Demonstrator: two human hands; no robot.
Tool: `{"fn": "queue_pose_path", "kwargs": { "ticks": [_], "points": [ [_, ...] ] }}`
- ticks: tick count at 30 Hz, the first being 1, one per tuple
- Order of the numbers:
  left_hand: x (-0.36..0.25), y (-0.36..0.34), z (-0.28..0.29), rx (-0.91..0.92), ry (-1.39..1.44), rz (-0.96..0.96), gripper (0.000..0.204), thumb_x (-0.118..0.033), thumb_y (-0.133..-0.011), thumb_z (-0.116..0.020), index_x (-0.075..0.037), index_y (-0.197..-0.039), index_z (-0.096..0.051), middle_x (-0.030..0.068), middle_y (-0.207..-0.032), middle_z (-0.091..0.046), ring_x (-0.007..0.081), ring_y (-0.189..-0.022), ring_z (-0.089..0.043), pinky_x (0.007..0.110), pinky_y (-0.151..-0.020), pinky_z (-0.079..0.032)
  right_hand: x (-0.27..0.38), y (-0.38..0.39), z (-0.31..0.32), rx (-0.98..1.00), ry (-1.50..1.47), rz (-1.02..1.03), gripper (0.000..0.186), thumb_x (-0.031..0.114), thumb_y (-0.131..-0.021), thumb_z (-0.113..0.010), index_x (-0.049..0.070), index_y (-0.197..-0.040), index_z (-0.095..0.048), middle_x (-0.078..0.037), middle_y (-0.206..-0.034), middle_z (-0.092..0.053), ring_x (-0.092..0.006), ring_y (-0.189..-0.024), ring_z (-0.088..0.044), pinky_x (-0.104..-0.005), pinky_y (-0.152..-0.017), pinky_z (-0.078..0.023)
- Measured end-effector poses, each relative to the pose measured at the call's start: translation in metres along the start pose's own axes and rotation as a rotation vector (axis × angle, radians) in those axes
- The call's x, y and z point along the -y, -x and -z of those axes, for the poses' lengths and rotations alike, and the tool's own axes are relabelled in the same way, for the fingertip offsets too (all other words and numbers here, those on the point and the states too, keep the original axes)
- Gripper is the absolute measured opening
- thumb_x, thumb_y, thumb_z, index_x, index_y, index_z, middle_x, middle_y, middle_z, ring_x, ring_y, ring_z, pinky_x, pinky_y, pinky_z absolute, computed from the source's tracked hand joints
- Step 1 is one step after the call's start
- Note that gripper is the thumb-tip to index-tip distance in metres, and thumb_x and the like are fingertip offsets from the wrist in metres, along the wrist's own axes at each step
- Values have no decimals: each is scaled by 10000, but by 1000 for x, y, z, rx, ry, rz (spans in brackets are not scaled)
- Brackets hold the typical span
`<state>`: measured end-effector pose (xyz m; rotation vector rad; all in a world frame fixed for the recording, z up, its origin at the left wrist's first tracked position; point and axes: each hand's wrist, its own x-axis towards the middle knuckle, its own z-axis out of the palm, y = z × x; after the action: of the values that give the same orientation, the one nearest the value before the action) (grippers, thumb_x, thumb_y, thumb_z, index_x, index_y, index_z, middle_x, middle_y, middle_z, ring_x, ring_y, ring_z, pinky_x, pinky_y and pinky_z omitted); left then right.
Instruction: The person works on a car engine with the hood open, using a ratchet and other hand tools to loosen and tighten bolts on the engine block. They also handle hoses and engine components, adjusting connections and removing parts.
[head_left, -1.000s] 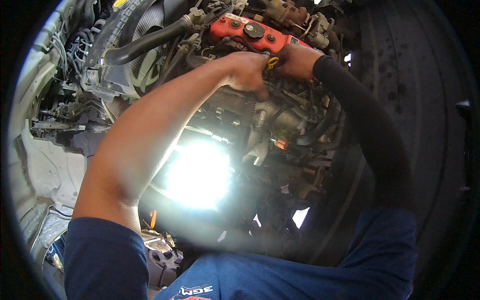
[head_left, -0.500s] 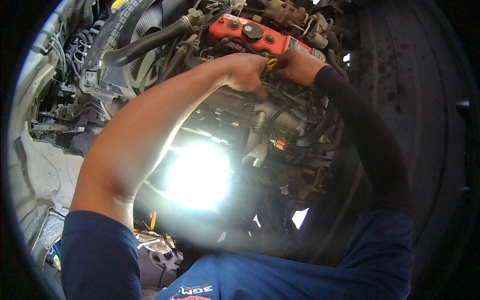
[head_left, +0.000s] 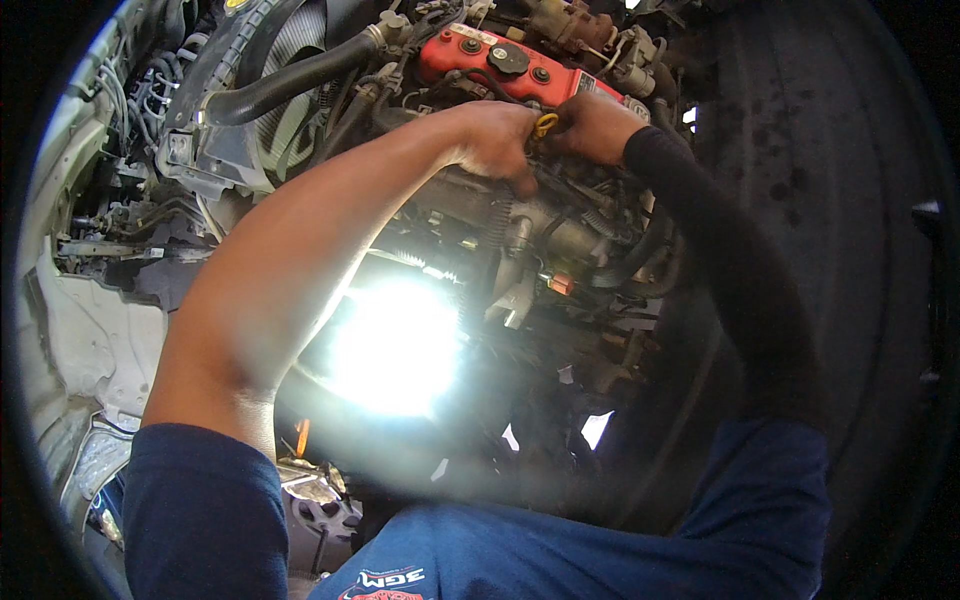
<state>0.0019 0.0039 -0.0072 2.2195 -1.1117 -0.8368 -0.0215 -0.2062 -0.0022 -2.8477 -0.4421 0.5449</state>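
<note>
Engine bay (head_left: pixel 105 340) holds red-covered engine (head_left: pixel 562 238); left hand (head_left: pixel 498 140), right hand (head_left: pixel 598 128) flank yellow loop (head_left: pixel 547 123), grips unclear

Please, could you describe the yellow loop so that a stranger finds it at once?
Find the red engine cover near the top. Just below it in the picture, the yellow loop shows between the left hand and the right hand. Its bright colour sets it apart from the darker engine parts around.

White lettering (head_left: pixel 393 579) on the blue shirt (head_left: pixel 560 550)
</note>
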Motion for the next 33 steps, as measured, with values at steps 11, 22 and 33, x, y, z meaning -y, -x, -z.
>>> {"fn": "queue_pose_path", "kwargs": {
  "ticks": [11,22,33],
  "points": [
    [6,-4,-5,-1,59,-28,652,-222,-626,-891,-28,-1212,-680,185,-1132,-746,323,-1079,-701,425,-938,-531,-4,-8,-7,5,9,-61,431,426,-879,-726,40,-1062,-785,-196,-923,-755,-333,-873,-742,-453,-808,-571],
    [4,-3,-3,-22,-38,-6,668,-247,-634,-877,-9,-1223,-671,214,-1141,-735,347,-1088,-696,441,-935,-531,-3,-2,-7,-12,-143,-4,407,368,-868,-747,33,-1097,-774,-206,-963,-756,-350,-874,-735,-451,-810,-567],
    [4,0,-3,9,46,-28,643,-236,-642,-881,-11,-1209,-680,199,-1098,-745,337,-1045,-703,442,-913,-535,5,-6,8,48,89,3,422,423,-892,-718,64,-1107,-778,-164,-910,-762,-271,-861,-739,-405,-800,-566]
  ]
}}
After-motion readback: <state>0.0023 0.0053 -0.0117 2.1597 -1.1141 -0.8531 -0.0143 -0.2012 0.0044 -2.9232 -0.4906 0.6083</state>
